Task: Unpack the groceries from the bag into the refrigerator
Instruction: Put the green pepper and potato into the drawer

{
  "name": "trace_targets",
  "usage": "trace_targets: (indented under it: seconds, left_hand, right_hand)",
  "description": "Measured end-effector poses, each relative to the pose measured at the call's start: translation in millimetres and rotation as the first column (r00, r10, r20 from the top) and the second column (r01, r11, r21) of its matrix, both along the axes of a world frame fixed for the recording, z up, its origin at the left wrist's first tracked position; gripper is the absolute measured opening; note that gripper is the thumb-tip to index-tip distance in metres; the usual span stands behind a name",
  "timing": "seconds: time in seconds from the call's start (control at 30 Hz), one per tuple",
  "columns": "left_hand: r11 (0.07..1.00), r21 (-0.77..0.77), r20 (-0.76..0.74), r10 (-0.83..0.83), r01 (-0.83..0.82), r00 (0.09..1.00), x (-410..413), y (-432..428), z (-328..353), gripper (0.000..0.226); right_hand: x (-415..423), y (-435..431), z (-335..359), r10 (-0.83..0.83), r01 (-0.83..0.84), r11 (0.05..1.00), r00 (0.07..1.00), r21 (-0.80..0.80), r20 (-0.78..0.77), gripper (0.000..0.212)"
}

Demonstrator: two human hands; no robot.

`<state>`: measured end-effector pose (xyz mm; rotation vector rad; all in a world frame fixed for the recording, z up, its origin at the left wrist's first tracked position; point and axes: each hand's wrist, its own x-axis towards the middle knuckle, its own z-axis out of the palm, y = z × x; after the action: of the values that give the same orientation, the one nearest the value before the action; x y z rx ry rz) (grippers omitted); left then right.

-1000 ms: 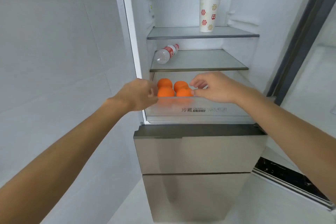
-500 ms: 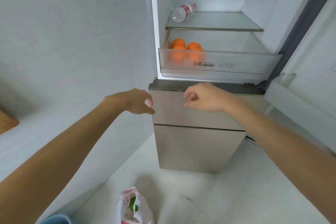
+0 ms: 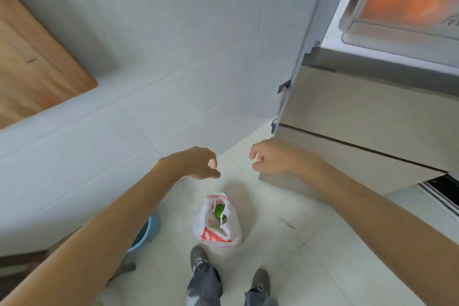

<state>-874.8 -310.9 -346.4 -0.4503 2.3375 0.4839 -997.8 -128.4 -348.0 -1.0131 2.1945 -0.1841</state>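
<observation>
Empty hands above the bag on the floor.
Left hand and right hand hang loosely curled, gripping nothing; green fruit lies inside the bag.

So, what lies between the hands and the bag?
Nothing. In the head view, only pale floor shows between the left hand, the right hand and the bag.
</observation>
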Motion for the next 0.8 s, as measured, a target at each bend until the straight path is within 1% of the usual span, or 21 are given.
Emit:
trace_targets:
  seconds: [0.1, 0.23, 0.33, 0.4, 0.5, 0.6, 0.7, 0.73, 0.8]
  left_hand:
    - [0.998, 0.053, 0.064, 0.032, -0.035, 0.997, 17.3, -37.9, -53.2, 0.043]
    - [0.992, 0.108, 0.098, 0.061, -0.071, 0.993, 30.6, -75.5, -134.4, 0.043]
    - [0.979, 0.161, 0.137, 0.103, -0.125, 0.985, 36.1, -88.5, -200.9, 0.040]
    - [0.963, 0.211, 0.177, 0.134, -0.171, 0.975, 39.5, -91.0, -251.6, 0.040]
    - [0.919, 0.272, 0.208, 0.233, -0.285, 0.950, 49.3, -87.2, -342.4, 0.035]
    - [0.888, 0.275, 0.229, 0.312, -0.368, 0.922, 64.4, -77.1, -437.1, 0.035]
    - [0.856, 0.289, 0.248, 0.367, -0.430, 0.897, 77.7, -64.2, -522.3, 0.035]
    - [0.845, 0.289, 0.252, 0.386, -0.449, 0.888, 81.5, -60.4, -550.0, 0.035]
    - [0.830, 0.286, 0.252, 0.416, -0.478, 0.874, 89.3, -52.7, -602.9, 0.035]
  right_hand:
    - [16.2, -37.2, -50.0, -0.011, 0.005, 0.996, 0.998, 0.093, 0.068, 0.033]
    - [28.3, -75.6, -124.8, -0.029, 0.010, 0.981, 0.995, 0.193, 0.095, 0.036]
    - [35.9, -92.0, -187.9, -0.022, -0.007, 0.970, 0.993, 0.243, 0.116, 0.032]
    - [42.2, -101.8, -236.1, 0.020, -0.057, 0.959, 0.991, 0.278, 0.133, 0.029]
    - [50.1, -115.2, -319.6, 0.109, -0.148, 0.941, 0.984, 0.306, 0.142, 0.014]
    - [59.1, -122.8, -409.3, 0.145, -0.193, 0.920, 0.976, 0.341, 0.161, 0.016]
    - [70.0, -126.1, -496.0, 0.170, -0.244, 0.900, 0.959, 0.361, 0.225, 0.028]
    - [74.3, -126.6, -523.8, 0.181, -0.264, 0.892, 0.952, 0.366, 0.248, 0.031]
    - [82.2, -127.0, -574.1, 0.212, -0.291, 0.886, 0.946, 0.359, 0.244, 0.031]
